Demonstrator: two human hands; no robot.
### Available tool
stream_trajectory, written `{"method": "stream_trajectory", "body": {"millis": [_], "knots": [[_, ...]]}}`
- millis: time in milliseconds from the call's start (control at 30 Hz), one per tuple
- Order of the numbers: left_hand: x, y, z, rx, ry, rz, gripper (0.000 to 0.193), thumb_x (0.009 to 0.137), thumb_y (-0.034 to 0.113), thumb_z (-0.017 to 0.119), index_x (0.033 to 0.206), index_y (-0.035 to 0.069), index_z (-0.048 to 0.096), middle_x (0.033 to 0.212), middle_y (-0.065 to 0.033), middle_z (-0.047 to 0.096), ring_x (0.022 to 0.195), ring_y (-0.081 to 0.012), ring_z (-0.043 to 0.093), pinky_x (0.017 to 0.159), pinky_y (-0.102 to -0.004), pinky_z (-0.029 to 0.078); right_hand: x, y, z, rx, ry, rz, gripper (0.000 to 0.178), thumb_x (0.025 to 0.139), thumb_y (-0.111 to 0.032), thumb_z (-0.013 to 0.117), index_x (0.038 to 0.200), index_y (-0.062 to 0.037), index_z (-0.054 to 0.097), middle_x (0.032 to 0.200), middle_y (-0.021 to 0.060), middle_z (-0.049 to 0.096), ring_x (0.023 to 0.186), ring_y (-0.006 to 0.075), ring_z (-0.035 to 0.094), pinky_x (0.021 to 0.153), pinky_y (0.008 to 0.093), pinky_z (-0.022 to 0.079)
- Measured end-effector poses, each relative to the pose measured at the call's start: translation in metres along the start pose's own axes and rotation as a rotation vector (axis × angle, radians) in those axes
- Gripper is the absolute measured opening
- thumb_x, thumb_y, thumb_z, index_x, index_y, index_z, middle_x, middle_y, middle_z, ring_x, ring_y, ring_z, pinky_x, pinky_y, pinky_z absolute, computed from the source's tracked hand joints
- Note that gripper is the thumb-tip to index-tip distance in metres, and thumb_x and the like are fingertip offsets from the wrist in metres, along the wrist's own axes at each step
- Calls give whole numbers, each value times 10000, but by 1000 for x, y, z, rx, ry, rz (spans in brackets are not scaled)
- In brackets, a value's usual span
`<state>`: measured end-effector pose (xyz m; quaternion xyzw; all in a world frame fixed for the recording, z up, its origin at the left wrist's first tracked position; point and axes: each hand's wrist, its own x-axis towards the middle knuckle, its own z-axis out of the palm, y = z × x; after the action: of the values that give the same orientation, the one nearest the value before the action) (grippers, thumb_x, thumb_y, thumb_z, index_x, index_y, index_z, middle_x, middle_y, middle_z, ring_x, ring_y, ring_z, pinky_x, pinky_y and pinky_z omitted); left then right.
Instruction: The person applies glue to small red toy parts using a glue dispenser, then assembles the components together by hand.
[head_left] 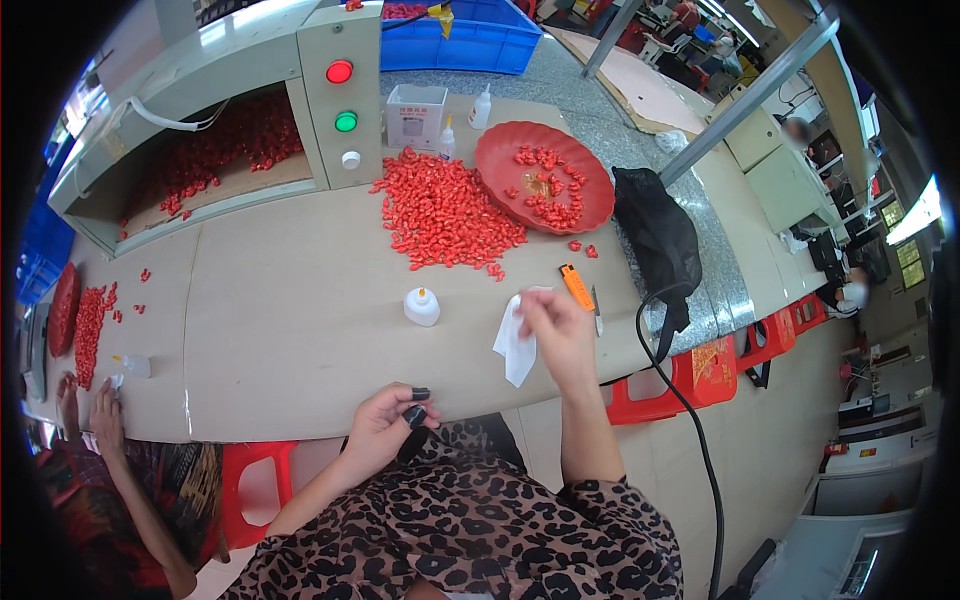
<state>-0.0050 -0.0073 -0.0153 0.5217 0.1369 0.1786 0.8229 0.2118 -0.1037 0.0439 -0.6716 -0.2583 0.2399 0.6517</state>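
Note:
My left hand (385,425) is just over the table's front edge, its fingers bent and black covers on two fingertips. Whatever its fingertips might hold is too small to make out. My right hand (560,335) is closed in a pinch at the upper edge of a white cloth (516,350) on the table. An orange utility knife (577,287) and a thin metal blade-like tool (597,310) lie just beyond that hand. Between my hands, farther in, stands a white squeeze bottle (422,307) with a yellowish tip. Beyond it spreads a pile of small glossy red pieces (440,212).
A red scalloped tray (495,180) holds more red pieces, with a black bag (655,230) beside it. A conveyor machine (340,110) stands far left, a blue crate (460,50) behind. At left, a co-worker's hands (105,415) are beside another pile. A black cable (700,440) hangs at right.

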Motion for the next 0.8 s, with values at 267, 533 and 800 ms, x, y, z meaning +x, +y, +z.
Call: {"method": "stream_trajectory", "body": {"millis": [267,533,800], "knots": [[-5,-3,-7,21,-108,70,183,776,-75,389,944,-35,448,851,-86,517,795,-146,548,718,-249,444,-82,5,-76,-355,-113,228,124,765,-61,540,844,34,560,663,47,558,532,84,505,474,200,420],[-15,14,-6,-44,-122,85,138,772,-68,409,894,-35,464,842,-77,507,809,-113,519,718,-237,448,-47,-27,-166,-481,483,9,91,780,-78,518,791,8,547,619,16,516,495,58,462,442,175,381],[-18,30,-57,944,243,732,234,575,-35,482,808,-10,499,863,-117,483,882,-304,461,753,-370,388,-16,-37,-163,-590,484,-152,152,796,-132,519,867,1,540,687,18,519,567,59,467,476,169,379]]}}
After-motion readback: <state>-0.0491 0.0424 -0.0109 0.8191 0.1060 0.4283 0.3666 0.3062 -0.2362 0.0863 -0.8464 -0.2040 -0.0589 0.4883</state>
